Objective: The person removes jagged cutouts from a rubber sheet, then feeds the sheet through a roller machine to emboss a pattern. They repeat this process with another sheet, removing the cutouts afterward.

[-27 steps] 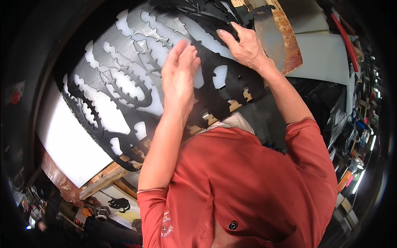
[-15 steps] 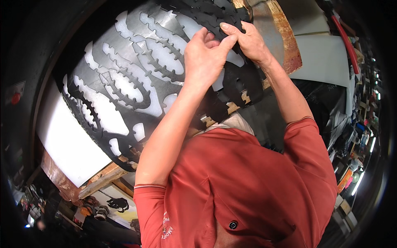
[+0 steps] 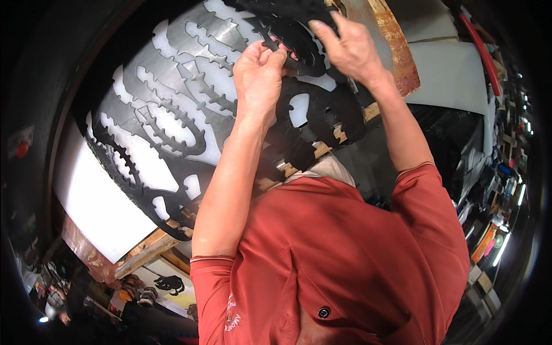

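A large black sheet (image 3: 230, 129) full of cut-outs with toothed edges lies over a white board. My left hand (image 3: 260, 75) is closed in a pinch on a black notched cut piece (image 3: 307, 57), a curved shape lifted at the far middle of the sheet. Up and to the right of it, my right hand (image 3: 355, 54) is slightly blurred. Its thumb and forefinger are apart, with nothing visible between them. Dark material behind the fingers makes the far edge of the cut piece hard to make out.
The bare white board (image 3: 100, 195) shows at the left, above a wooden beam (image 3: 144, 253). A rusty-edged plate (image 3: 402, 63) and a pale sheet (image 3: 451, 75) lie at the right, with a red bar (image 3: 482, 54) beyond. Cluttered shelves line the far right.
My left hand has moved left and slightly nearer with the notched piece, which now shows more fully. My right hand has come away to the right, its fingers spreading.
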Tool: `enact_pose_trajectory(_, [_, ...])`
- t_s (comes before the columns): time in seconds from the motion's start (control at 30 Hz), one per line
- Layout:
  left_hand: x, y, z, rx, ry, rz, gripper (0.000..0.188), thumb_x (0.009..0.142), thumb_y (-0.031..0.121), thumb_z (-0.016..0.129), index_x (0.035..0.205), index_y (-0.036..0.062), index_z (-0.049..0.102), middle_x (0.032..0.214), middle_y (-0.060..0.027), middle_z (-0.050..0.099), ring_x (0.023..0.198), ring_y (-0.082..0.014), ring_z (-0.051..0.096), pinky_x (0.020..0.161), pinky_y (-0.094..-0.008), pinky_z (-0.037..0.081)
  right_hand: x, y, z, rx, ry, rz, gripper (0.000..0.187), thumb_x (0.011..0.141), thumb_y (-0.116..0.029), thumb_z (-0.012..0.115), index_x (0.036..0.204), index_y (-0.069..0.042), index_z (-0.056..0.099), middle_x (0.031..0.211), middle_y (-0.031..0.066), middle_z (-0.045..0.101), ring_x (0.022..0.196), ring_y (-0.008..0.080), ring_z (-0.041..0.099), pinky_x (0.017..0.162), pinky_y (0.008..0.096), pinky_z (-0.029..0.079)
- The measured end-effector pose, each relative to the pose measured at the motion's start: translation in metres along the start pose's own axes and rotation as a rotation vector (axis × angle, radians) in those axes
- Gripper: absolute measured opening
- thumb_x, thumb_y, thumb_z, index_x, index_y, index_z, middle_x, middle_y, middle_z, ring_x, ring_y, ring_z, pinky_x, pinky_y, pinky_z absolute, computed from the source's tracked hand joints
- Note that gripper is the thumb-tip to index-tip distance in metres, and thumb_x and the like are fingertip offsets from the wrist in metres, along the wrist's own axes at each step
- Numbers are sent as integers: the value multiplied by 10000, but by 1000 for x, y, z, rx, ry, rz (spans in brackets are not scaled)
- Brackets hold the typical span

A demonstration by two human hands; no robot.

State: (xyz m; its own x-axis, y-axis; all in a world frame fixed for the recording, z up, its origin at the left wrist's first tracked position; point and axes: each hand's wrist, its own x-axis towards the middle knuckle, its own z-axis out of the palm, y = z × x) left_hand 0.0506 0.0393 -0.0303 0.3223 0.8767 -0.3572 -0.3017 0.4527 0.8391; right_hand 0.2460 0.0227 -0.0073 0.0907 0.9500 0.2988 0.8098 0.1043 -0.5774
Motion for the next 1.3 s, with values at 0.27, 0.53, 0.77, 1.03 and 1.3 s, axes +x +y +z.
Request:
enact_pose_trajectory(0.27, [1, 0, -5, -212, -5, -52, 172, 1073, 102, 572, 1173, 9, 676, 1077, -98, 779, 870, -129, 706, 760, -274, 567, -11, -12, 20, -80, -258, -12, 468, 1005, -435, 697, 1056, 30, 671, 843, 247, 728, 842, 464, 711, 729, 495, 565])
enact_pose_trajectory(0.53, [-7, -6, -4, 398, 48, 348, 229, 1110, 94, 521, 1263, -54, 606, 896, -83, 730, 820, -132, 707, 761, -268, 570, 22, 16, -7, 418, -94, 492, 395, 989, -387, 748, 932, 3, 734, 767, -4, 690, 682, 83, 613, 611, 282, 505])
enact_pose_trajectory(0.77, [-7, -17, -5, 557, 127, 538, 137, 1095, 84, 535, 1167, 4, 620, 736, -37, 668, 645, -128, 671, 619, -287, 535, 89, 111, -94, 571, 336, 412, 208, 1018, -219, 686, 999, -32, 775, 870, 80, 759, 679, 154, 679, 595, 292, 522])
enact_pose_trajectory(1.03, [-5, -12, -9, 566, 153, 585, 136, 1072, 71, 560, 1162, 7, 638, 756, -68, 668, 664, -169, 670, 626, -339, 534, 194, 238, -202, 834, 603, 273, 155, 999, -61, 723, 1086, 67, 738, 980, 157, 764, 862, 261, 765, 780, 334, 626])
enact_pose_trajectory(1.3, [-8, -10, -22, 667, 56, 741, 151, 1043, 3, 590, 1193, 19, 596, 743, -129, 655, 641, -297, 676, 609, -411, 534, 240, 328, -264, 670, 904, 522, 340, 970, -49, 735, 1203, 157, 597, 1021, 218, 725, 862, 303, 749, 761, 398, 644])
